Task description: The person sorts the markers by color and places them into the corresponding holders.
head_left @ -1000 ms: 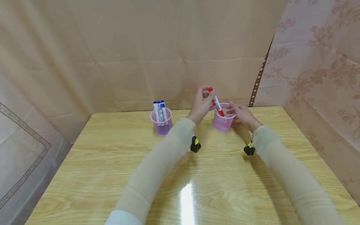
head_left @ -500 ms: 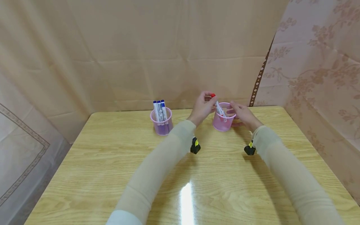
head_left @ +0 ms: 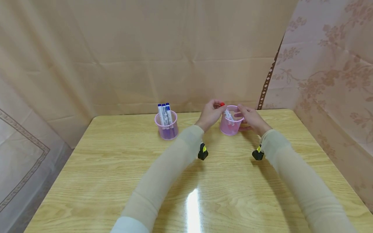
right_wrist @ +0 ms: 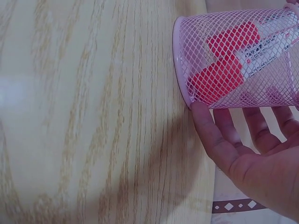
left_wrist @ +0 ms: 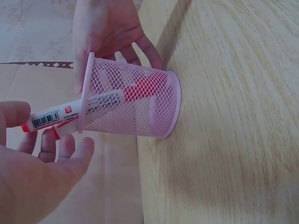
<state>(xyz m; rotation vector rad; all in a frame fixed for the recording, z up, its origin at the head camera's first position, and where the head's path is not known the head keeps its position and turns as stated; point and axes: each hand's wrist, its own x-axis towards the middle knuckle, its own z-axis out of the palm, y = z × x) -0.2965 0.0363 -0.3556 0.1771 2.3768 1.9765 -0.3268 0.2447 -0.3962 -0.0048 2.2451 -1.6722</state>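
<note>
A pink mesh pen cup (head_left: 229,128) stands upright near the table's back edge. My left hand (head_left: 210,115) pinches the red end of a whiteboard marker (left_wrist: 44,120), whose lower part is inside that cup. Beside it in the cup leans another red-ended marker (left_wrist: 68,127). Through the mesh, the right wrist view shows two red caps (right_wrist: 217,77) low in the cup. My right hand (head_left: 253,120) holds the cup from its right side, thumb at the rim and fingers along the mesh wall (right_wrist: 261,100).
Left of my left hand is a second mesh cup (head_left: 168,134) holding three blue-ended markers (head_left: 164,116). The wooden table (head_left: 116,161) meets a beige curtain (head_left: 131,64) at the back. A flowered cloth (head_left: 329,81) hangs on the right.
My left hand has lowered with the red marker, which now sits deeper in the pink cup. My right hand and both cups have stayed in place.
</note>
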